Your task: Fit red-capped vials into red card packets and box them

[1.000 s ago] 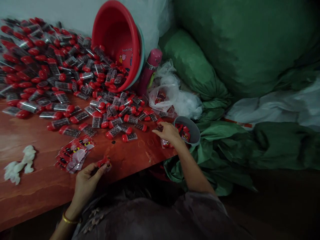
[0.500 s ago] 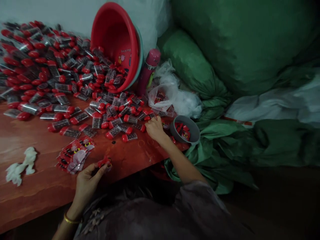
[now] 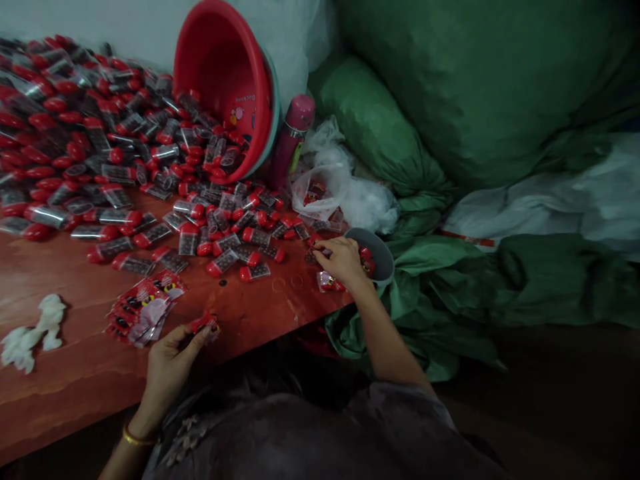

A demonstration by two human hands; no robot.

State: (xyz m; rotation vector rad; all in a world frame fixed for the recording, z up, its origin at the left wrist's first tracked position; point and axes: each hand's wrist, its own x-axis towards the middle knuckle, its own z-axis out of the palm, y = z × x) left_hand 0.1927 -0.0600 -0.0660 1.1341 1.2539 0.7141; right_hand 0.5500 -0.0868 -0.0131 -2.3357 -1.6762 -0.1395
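My left hand point(image 3: 173, 353) is closed, pinching a small red printed piece point(image 3: 204, 324) with black and yellow marks between thumb and fingers, just above the table's front edge. Left of it lies a fanned stack of red and pink printed cards point(image 3: 145, 308). My right hand point(image 3: 343, 261) is beside the grey bowl point(image 3: 384, 257), its fingers curled toward the thumb over small red pieces on the table; what they grip is hard to make out. A small red and pink packet point(image 3: 327, 281) lies under that hand. Red pieces show inside the bowl.
Many red-capped clear tubes with dark contents point(image 3: 115, 177) are heaped at the left and back. Behind them a red basin point(image 3: 220, 67) lies tipped. A pink flask point(image 3: 293, 137), clear plastic bags point(image 3: 367, 200) and green sacks point(image 3: 380, 127) stand at the back right.
My right hand has moved right and slightly toward me, from the edge of the tube heap to beside the grey bowl. My left hand still pinches the red piece. The view has shifted slightly.
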